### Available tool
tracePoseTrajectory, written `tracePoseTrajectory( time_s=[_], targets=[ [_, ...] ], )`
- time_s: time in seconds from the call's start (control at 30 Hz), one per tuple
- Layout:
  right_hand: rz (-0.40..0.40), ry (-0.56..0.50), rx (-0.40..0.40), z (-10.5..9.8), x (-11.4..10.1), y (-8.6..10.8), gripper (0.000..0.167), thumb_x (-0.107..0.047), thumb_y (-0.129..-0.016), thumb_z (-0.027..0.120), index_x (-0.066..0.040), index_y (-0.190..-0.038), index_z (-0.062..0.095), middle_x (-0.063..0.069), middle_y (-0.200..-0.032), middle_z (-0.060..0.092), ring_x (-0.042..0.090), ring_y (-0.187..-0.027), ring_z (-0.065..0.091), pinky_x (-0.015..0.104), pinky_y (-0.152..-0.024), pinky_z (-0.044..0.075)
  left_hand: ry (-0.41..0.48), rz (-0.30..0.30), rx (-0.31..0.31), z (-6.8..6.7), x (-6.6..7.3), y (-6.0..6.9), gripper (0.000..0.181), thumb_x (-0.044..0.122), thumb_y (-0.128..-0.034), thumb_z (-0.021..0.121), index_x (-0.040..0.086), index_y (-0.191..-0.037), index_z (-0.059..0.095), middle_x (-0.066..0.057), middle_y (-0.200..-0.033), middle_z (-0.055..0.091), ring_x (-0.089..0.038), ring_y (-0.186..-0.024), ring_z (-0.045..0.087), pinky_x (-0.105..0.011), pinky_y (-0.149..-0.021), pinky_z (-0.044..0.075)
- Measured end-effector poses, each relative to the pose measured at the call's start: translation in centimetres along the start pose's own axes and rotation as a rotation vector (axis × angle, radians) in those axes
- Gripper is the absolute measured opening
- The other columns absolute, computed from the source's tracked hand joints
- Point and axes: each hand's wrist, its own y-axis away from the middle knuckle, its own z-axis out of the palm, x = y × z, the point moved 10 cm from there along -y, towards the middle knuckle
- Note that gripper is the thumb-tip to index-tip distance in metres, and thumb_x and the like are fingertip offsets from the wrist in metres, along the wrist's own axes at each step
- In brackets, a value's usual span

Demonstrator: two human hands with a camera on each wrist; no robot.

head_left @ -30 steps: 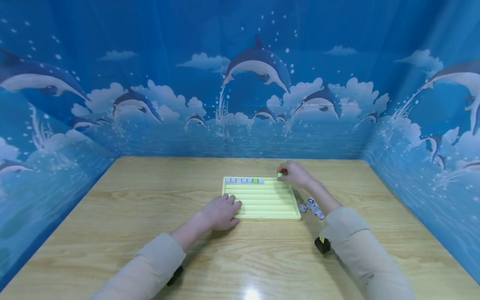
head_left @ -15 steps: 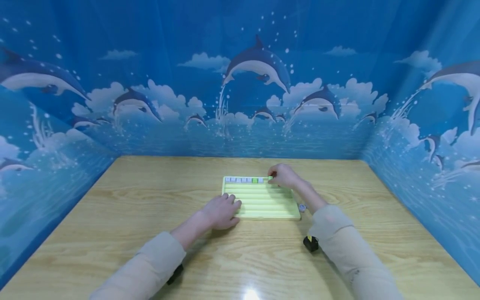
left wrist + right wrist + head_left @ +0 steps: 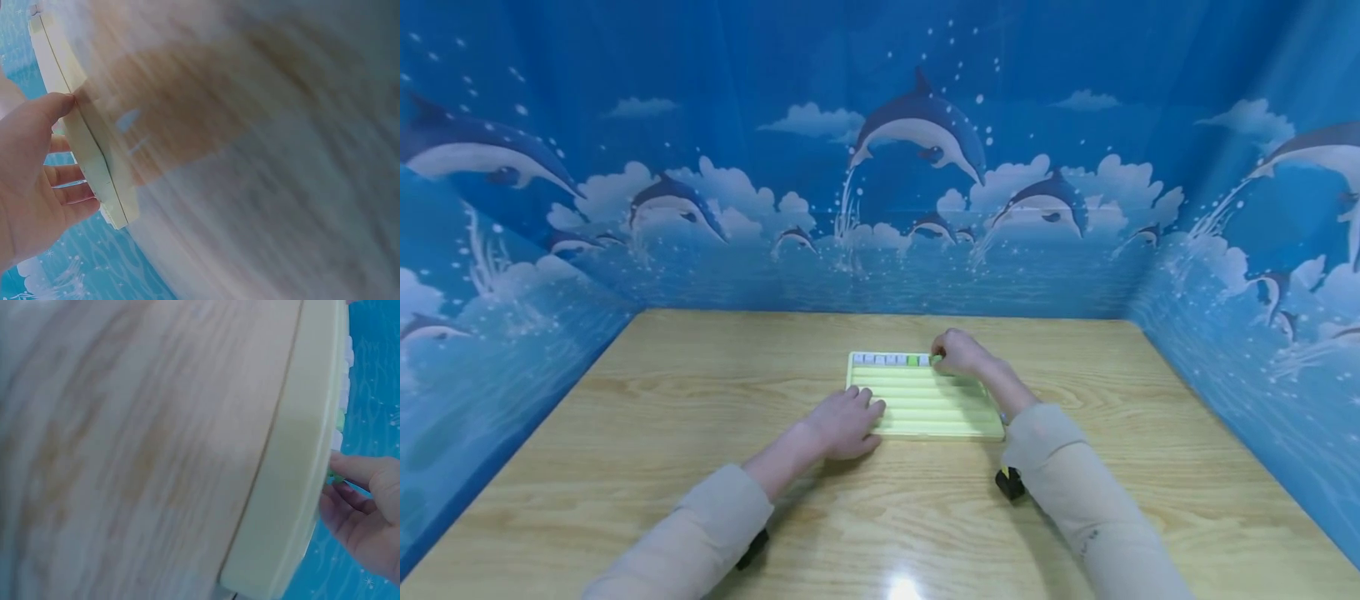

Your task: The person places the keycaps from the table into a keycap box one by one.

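Observation:
A pale yellow-green tray (image 3: 928, 411) with ridged rows lies on the table. Along its far row, at the left, sit several small white tiles (image 3: 891, 359) and a green tile (image 3: 913, 360). My right hand (image 3: 958, 354) pinches another small green tile (image 3: 338, 478) between thumb and fingers, right beside the last white tile of that row. My left hand (image 3: 846, 425) rests on the tray's near left corner. In the left wrist view, its thumb touches the tray's front side (image 3: 94, 147) and the fingers lie extended along the left edge.
The wooden table (image 3: 715, 392) surrounds the tray, with a dolphin-print curtain (image 3: 880, 250) at the back and sides. A loose tile (image 3: 1003, 417) barely shows beside the right sleeve. Black wrist devices (image 3: 1010, 483) hang under both sleeves.
My right hand has moved left along the tray's far edge with the green tile, up to the row's last tile. The right sleeve now covers the loose tiles. The left hand stays put.

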Motion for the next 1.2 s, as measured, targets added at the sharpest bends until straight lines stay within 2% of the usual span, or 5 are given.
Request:
tracePoseTrajectory(
  time_s=[0.13, 0.47, 0.73, 1.2],
  targets=[
    [-0.023, 0.041, 0.002, 0.27, -0.03, -0.37, 0.016, -0.002, -0.081, 0.065, 0.002, -0.096, 0.065, 0.008, -0.082, 0.058, 0.022, -0.079, 0.05, 0.034, -0.071, 0.045, 0.003, -0.002, -0.006, 0.04, -0.03, -0.05, 0.047, 0.04, -0.0917, 0.052, 0.006, -0.125, 0.05, -0.012, -0.109, 0.054, -0.024, -0.099, 0.051, -0.037, -0.087, 0.044],
    [0.036, -0.008, 0.023, 0.1, 0.71, -0.36, 0.019, -0.002, -0.079, 0.067, 0.003, -0.097, 0.063, 0.01, -0.089, 0.06, 0.022, -0.082, 0.056, 0.035, -0.073, 0.049, 0.003, 0.01, 0.004, -0.29, 0.08, -0.05, 0.047, 0.039, -0.0917, 0.052, 0.005, -0.124, 0.051, -0.011, -0.104, 0.054, -0.022, -0.093, 0.05, -0.035, -0.082, 0.045],
    [-0.002, -0.008, 0.014, 0.37, 0.47, -0.38, 0.016, -0.006, -0.08, 0.069, -0.001, -0.094, 0.064, 0.007, -0.084, 0.059, 0.021, -0.08, 0.055, 0.034, -0.071, 0.048, 0.008, -0.004, -0.011, 0.02, 0.0, 0.01, 0.047, 0.039, -0.0923, 0.051, 0.006, -0.125, 0.05, -0.011, -0.106, 0.054, -0.023, -0.095, 0.05, -0.035, -0.084, 0.045],
    [0.014, -0.008, 0.015, 0.26, 0.54, -0.27, 0.017, -0.004, -0.08, 0.067, 0.001, -0.097, 0.064, 0.008, -0.087, 0.06, 0.022, -0.082, 0.055, 0.035, -0.073, 0.048, 0.024, -0.01, -0.012, 0.0, -0.09, 0.07, 0.047, 0.039, -0.0926, 0.051, 0.006, -0.126, 0.05, -0.012, -0.109, 0.053, -0.024, -0.098, 0.05, -0.037, -0.086, 0.045]
  ],
)
